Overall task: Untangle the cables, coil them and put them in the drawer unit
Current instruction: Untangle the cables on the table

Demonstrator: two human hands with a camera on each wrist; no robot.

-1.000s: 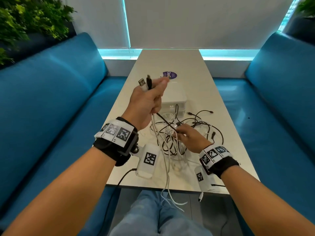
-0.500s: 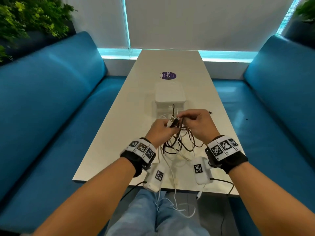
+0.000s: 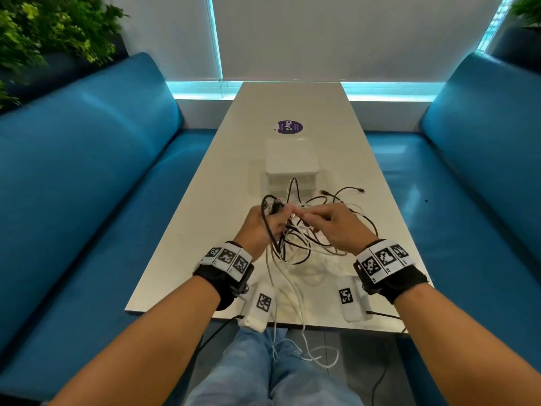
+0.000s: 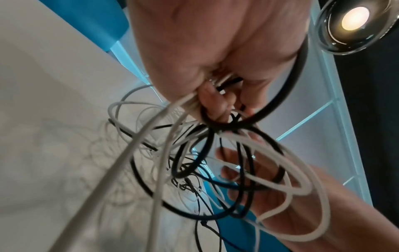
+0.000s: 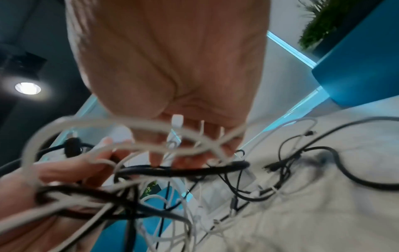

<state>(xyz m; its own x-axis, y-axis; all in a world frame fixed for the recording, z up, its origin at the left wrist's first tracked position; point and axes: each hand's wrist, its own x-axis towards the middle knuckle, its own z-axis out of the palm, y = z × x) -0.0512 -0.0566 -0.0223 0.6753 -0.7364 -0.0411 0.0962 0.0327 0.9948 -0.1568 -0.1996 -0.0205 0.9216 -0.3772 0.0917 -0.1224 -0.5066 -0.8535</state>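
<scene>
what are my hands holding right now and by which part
Both grip the cable tangle. The left hand clutches several black and white strands near plug ends; the right hand pinches white strands, exact spot unclear.

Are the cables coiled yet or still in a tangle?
Still tangled: black and white cables cross in loose, interlocked loops between the left hand and right hand, with ends trailing across the table. None is coiled.

**Materials and surfaces at the table**

The cables (image 3: 295, 244) have smooth rubbery plastic jackets, some black and some white, with a weak shine. The drawer unit (image 3: 291, 165) looks like matt white plastic. The table (image 3: 205, 230) has a smooth pale top, a little glossy. The benches (image 3: 87, 171) are covered in blue upholstery with a soft sheen. The trousers (image 3: 263, 376) are blue denim cloth.
</scene>
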